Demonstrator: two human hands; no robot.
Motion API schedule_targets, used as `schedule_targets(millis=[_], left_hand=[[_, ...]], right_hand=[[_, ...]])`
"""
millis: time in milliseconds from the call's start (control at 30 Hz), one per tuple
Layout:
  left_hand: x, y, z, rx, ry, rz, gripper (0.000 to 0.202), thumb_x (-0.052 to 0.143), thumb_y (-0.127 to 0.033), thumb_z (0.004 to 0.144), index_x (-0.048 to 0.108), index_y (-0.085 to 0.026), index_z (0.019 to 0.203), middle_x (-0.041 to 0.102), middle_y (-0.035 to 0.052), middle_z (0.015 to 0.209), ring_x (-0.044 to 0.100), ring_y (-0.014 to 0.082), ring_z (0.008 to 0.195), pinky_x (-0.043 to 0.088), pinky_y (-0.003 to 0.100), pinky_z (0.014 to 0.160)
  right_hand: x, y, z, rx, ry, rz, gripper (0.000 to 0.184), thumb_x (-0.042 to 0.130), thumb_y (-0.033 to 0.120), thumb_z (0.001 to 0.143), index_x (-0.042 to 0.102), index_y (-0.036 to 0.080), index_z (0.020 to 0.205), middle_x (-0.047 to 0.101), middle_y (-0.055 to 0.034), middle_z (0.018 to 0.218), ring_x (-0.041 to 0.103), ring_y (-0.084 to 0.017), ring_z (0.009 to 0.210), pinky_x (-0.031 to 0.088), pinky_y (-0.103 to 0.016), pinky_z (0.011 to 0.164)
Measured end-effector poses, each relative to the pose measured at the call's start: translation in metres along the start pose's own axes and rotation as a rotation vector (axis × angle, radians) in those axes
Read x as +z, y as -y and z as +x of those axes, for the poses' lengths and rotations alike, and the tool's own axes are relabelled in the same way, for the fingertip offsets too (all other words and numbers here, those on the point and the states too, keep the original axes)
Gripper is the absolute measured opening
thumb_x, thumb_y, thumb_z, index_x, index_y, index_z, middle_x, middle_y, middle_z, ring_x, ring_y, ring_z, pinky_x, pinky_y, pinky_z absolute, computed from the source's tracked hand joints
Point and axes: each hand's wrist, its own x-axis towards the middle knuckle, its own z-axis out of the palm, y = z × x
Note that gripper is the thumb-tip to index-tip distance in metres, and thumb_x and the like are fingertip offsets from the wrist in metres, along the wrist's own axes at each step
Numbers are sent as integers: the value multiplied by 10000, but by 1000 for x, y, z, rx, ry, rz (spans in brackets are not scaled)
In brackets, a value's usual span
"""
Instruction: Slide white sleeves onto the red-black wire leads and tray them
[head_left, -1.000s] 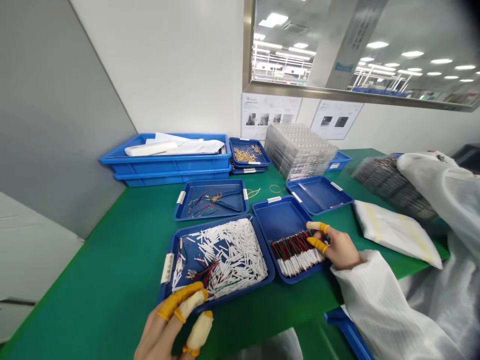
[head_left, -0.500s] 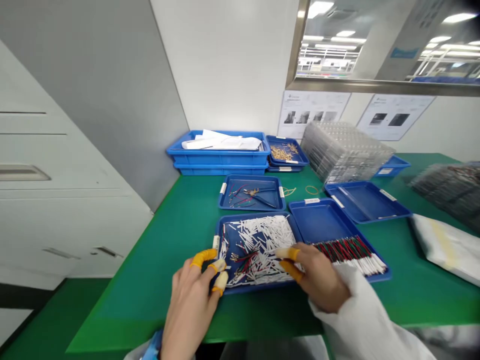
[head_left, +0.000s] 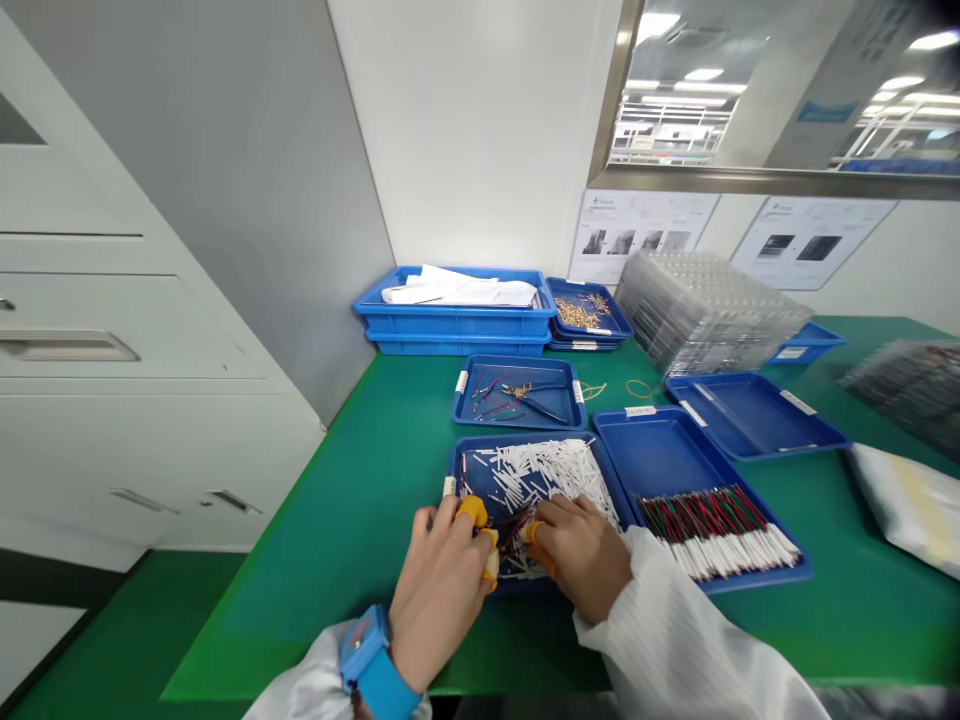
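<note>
Both my hands reach into the near end of a blue tray point(head_left: 459, 455) filled with small white tubes point(head_left: 551, 468) and a tangle of red, green and black wires point(head_left: 517, 522). My left hand point(head_left: 442, 590), with yellow finger cots and a blue wrist strap, has its fingers curled over the tray's near left corner. My right hand point(head_left: 577, 555), in a white sleeve, has its fingers bent down into the wires and tubes. What either hand pinches is hidden by the fingers.
To the right, a second blue tray point(head_left: 660, 455) holds a row of wires with white tubes point(head_left: 716, 530). Behind are a tray with pliers point(head_left: 525, 392), an empty tray point(head_left: 750, 412), stacked blue bins point(head_left: 457, 310), clear blister trays point(head_left: 705, 310), a white bag point(head_left: 907, 505).
My right hand moved from the right tray of finished wires to the tube tray. My left hand came forward onto the same tray. The view swung left.
</note>
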Motion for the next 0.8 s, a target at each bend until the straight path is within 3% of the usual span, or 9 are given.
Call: schedule_targets(millis=[167, 267, 333, 500, 633, 700, 800], left_hand=[[-13, 5, -6, -34, -44, -52, 237, 501, -113, 667, 633, -173, 854, 555, 89, 842, 396, 326, 998, 339, 471, 813], [-15, 14, -7, -141, -96, -242, 241, 461, -80, 649, 621, -181, 799, 537, 77, 868, 423, 301, 978, 375, 462, 815], [-13, 19, -7, -211, -121, -338, 250, 425, -60, 632, 601, -176, 766, 533, 70, 856, 469, 270, 916, 423, 435, 776], [-8, 18, -6, -248, -177, -367, 270, 399, -61, 626, 580, -171, 793, 543, 71, 858, 502, 258, 895, 450, 434, 768], [-9, 13, -7, -193, -232, -387, 313, 400, -102, 682, 575, -166, 935, 563, 92, 923, 479, 278, 995, 406, 468, 851], [-9, 12, -8, -171, -261, -409, 327, 386, -107, 707, 576, -174, 965, 581, 93, 926, 500, 272, 979, 408, 473, 848], [-10, 13, -9, -134, -271, -444, 340, 387, -94, 728, 595, -214, 969, 598, 73, 941, 531, 247, 927, 428, 446, 819]], right_hand=[[-3, -8, -2, 28, -39, 30, 155, 551, 95, 756, 649, 175, 666, 658, -58, 773, 573, -217, 800, 385, -335, 659], [-2, -14, -8, 61, -117, 96, 112, 570, 155, 758, 663, 192, 808, 658, -54, 851, 576, -222, 829, 413, -344, 688], [1, -16, -13, 92, -183, 147, 181, 566, 214, 770, 640, 207, 935, 649, -53, 904, 577, -218, 841, 432, -342, 701], [4, -9, -13, 82, -349, 339, 341, 558, 291, 777, 555, 191, 1103, 616, -93, 1015, 549, -231, 919, 444, -356, 742], [1, 2, -2, -40, -417, 586, 172, 590, 198, 755, 642, 213, 918, 664, -63, 903, 557, -226, 911, 401, -384, 800], [-1, 5, 2, -32, -416, 634, 95, 587, 184, 756, 661, 208, 811, 675, -48, 786, 591, -203, 801, 422, -360, 751], [-3, 3, 2, -9, -420, 704, 93, 582, 204, 757, 660, 194, 806, 681, -51, 761, 612, -193, 727, 457, -328, 677]])
